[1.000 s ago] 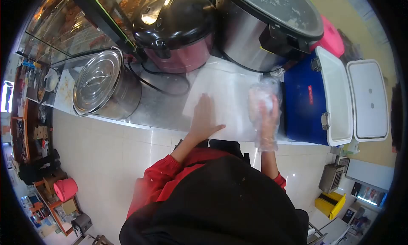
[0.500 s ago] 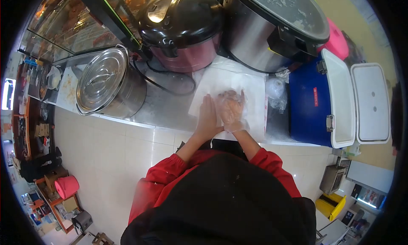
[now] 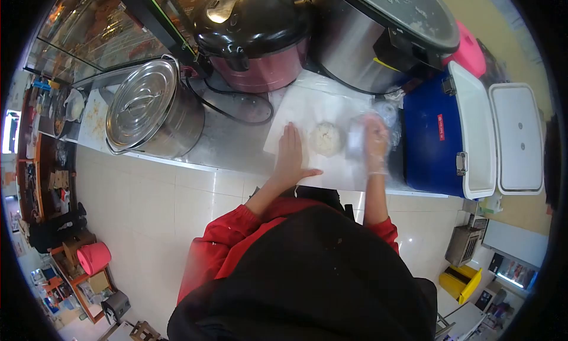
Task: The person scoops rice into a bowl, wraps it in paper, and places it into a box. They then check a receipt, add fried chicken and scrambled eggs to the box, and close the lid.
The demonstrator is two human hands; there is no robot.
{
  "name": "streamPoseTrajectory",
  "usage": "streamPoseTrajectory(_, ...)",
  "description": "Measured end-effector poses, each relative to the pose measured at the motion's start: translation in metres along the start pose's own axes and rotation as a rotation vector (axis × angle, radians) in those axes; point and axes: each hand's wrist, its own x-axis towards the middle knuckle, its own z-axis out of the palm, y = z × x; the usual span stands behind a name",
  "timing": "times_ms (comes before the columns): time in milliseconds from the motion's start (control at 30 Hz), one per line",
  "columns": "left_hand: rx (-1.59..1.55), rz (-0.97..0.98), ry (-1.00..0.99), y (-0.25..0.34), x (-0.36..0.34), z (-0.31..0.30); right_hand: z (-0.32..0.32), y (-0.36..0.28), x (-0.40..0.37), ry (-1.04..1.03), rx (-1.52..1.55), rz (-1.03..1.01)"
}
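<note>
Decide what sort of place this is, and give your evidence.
Probably a food stall or takeaway kitchen: there is a pink cooker, a lidded metal pot, and rice on white paper.

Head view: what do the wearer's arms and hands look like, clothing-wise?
Long red sleeves on both arms, the left one gathered at the cuff. Left hand: no glove. Right hand: clear, thin plastic glove, loose at the wrist; motion blur hides finer detail.

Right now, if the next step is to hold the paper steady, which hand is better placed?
Probably the left hand: it lies flat on the white paper, beside the rice mound. The right hand, in a clear glove, looks blurred beside clear plastic.
</note>
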Motion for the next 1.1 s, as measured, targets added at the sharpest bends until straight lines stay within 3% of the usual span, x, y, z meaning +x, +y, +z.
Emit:
streamPoseTrajectory(33, -0.008, 0.019, -0.003, 0.0, -0.001, -0.003, -0.017, 0.022, 0.007, 0.067, 0.018, -0.05)
streamPoseTrajectory(100, -0.024, 0.057, -0.008, 0.006, -0.006, -0.014, -0.053, 0.036, 0.009, 0.14, 0.237, 0.055)
streamPoseTrajectory(200, 0.151, 0.193, -0.205, 0.024, -0.016, -0.046, -0.083, -0.018, -0.011, 0.246, -0.368, -0.028)
streamPoseTrajectory(267, 0.087, 0.366, -0.246, 0.009, -0.027, -0.04, -0.083, 0.054, -0.006, 0.234, -0.721, -0.309)
streamPoseTrajectory(333, 0.044, 0.48, -0.237, -0.001, -0.035, -0.034, -0.077, 0.033, -0.008, -0.085, -1.009, -0.142)
streamPoseTrajectory(367, 0.036, 0.505, -0.205, -0.003, -0.038, -0.033, -0.073, 0.017, -0.013, 0.011, -1.022, -0.277)
streamPoseTrajectory(433, -0.001, 0.501, -0.178, -0.002, -0.041, -0.036, -0.069, -0.002, -0.025, 0.194, -1.036, -0.551)
streamPoseTrajectory(533, -0.074, 0.441, -0.189, 0.004, -0.035, -0.047, -0.074, -0.019, -0.039, -0.034, -0.657, -0.454)
streamPoseTrajectory(733, -0.14, 0.275, -0.265, 0.023, -0.02, -0.06, -0.063, -0.039, -0.072, -0.641, -0.392, -0.313)
streamPoseTrajectory(1100, -0.309, 0.089, -0.278, 0.022, -0.008, -0.065, -0.066, -0.035, -0.078, -0.578, -0.415, -0.297)
